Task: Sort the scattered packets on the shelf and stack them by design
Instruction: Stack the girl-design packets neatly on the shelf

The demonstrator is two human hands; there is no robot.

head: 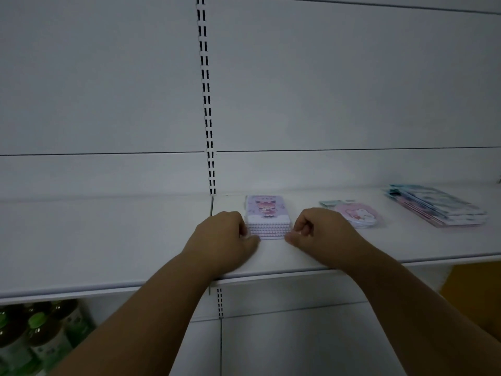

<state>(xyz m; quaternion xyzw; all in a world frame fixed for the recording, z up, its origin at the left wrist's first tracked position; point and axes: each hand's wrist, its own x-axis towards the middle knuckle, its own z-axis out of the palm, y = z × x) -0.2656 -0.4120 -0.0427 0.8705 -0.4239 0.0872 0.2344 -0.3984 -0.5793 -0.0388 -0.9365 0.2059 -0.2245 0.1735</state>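
I see the left hand (225, 234) and right hand (320, 230) flanking the purple stack (267, 218) on the shelf (108, 240). Each grip is curled, fingertips touching its near corners. Whether they pinch it, I cannot tell.

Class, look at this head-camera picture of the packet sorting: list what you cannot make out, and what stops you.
- Purple stack: side edges hidden by the left hand and right hand; packet count too fine to tell.
- Pink packet: near left corner covered by the right hand.
- Blue-pink pile: designs too small and dim.
- Bottles: cut off by the left edge; labels blurred.
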